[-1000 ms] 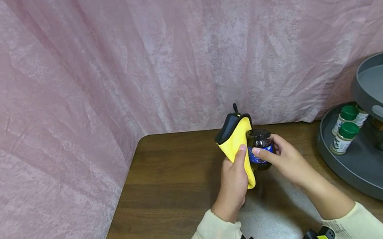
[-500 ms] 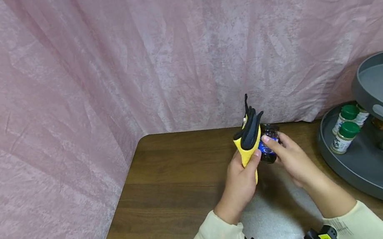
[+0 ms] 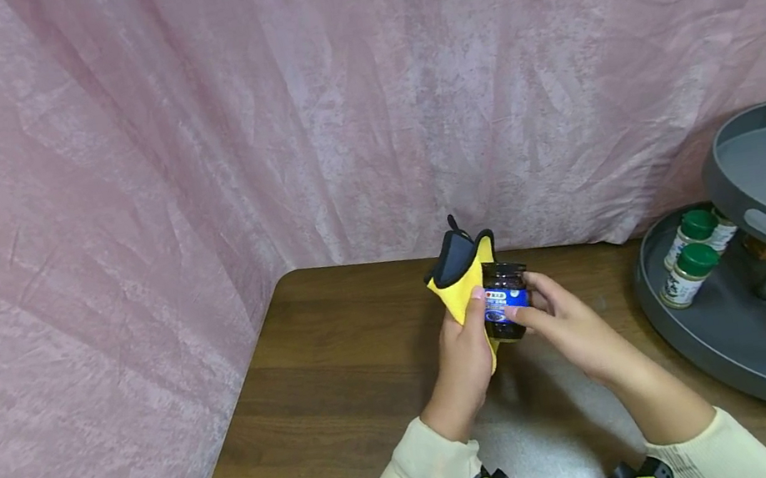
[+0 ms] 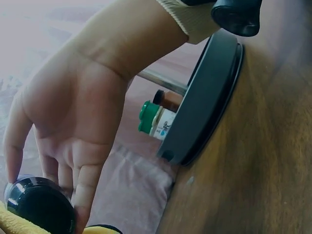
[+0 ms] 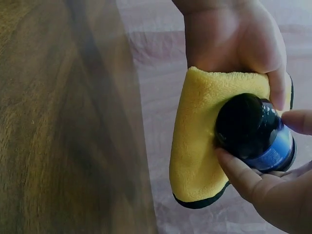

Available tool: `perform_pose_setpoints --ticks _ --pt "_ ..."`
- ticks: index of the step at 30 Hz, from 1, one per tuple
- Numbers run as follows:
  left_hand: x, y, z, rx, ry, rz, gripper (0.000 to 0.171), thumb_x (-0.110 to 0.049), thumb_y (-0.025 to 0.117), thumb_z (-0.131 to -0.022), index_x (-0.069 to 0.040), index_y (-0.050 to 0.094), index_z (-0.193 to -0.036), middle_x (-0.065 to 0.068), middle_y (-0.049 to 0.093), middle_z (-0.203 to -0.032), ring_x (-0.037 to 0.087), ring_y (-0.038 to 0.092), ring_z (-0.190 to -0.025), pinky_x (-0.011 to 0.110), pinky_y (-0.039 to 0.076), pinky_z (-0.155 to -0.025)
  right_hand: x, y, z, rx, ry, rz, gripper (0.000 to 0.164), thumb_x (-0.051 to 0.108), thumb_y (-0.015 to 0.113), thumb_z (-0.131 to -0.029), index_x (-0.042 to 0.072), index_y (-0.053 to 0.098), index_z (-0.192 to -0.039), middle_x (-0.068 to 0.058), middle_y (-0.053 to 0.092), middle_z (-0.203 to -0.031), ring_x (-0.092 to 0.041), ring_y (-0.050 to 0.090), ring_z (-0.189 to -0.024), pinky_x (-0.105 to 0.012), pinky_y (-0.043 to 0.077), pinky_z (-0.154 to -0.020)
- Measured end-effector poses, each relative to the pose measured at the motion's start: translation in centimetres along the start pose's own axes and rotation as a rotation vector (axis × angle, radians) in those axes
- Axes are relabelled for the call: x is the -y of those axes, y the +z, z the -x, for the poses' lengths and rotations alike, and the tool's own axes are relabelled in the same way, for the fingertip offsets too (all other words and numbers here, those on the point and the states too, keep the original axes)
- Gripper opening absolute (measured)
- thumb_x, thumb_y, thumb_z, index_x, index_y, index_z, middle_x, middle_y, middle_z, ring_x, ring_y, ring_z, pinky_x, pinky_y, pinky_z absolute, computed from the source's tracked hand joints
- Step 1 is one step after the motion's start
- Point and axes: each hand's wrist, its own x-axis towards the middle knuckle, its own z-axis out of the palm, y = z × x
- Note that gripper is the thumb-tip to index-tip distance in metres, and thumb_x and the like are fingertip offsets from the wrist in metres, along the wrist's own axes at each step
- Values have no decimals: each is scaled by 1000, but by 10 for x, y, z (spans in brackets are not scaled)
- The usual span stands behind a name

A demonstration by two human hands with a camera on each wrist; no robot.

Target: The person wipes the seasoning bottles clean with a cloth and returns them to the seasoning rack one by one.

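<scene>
A dark glass jar with a black lid and a blue label [image 3: 506,303] is held above the table. My right hand [image 3: 570,324] grips it from the right, thumb in front and fingers behind. My left hand [image 3: 457,355] holds a folded yellow cloth with dark grey lining and black trim [image 3: 460,300] against the jar's left side. In the right wrist view the cloth [image 5: 195,131] lies behind the jar [image 5: 265,131], and the left thumb reaches the jar's edge. The left wrist view shows the jar's dark round base [image 4: 41,207] among the right fingers.
To the right stands a grey two-tier turntable [image 3: 742,382]. Its lower tier carries several green-capped spice jars [image 3: 689,275]. A pink curtain [image 3: 361,107] hangs behind the brown wooden table [image 3: 319,402].
The jar and cloth have shifted right and then back left. The cloth squeezed together half a second ago and has spread again. The jar has turned, so its label now faces the head camera.
</scene>
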Motion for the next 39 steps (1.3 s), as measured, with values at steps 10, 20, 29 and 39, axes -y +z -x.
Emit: perform_pose_setpoints --ticks 10,20,29,39 --pt "0 -1 -1 7 -4 -10 47 -43 47 -106 -8 53 -136 10 63 -121 14 57 -104 29 45 -95 2 -1 -1 -13 10 -31 70 21 57 -103 -5 20 -156 -32 49 -145 -29 59 -124 -16 49 -91" --pt "-1 3 3 7 6 -127 44 -41 51 -105 -9 55 -135 9 66 -121 15 57 -107 38 45 -101 -4 -5 -6 -100 55 -36 70 29 57 -104 -1 22 -156 -28 50 -144 -15 59 -119 -14 48 -89" --pt "2 6 6 46 60 -227 42 -39 49 -106 -12 56 -136 6 66 -125 17 59 -117 44 43 -107 -7 -7 -8 -147 64 -15 74 29 57 -104 -1 17 -157 -28 44 -149 -35 49 -134 -11 44 -90" --pt "1 1 1 -12 38 -73 45 -39 48 -106 -9 52 -138 9 64 -124 16 57 -111 35 44 -102 -4 3 -1 -94 -55 19 69 16 61 -101 2 21 -155 -25 48 -140 -27 56 -123 -15 51 -89"
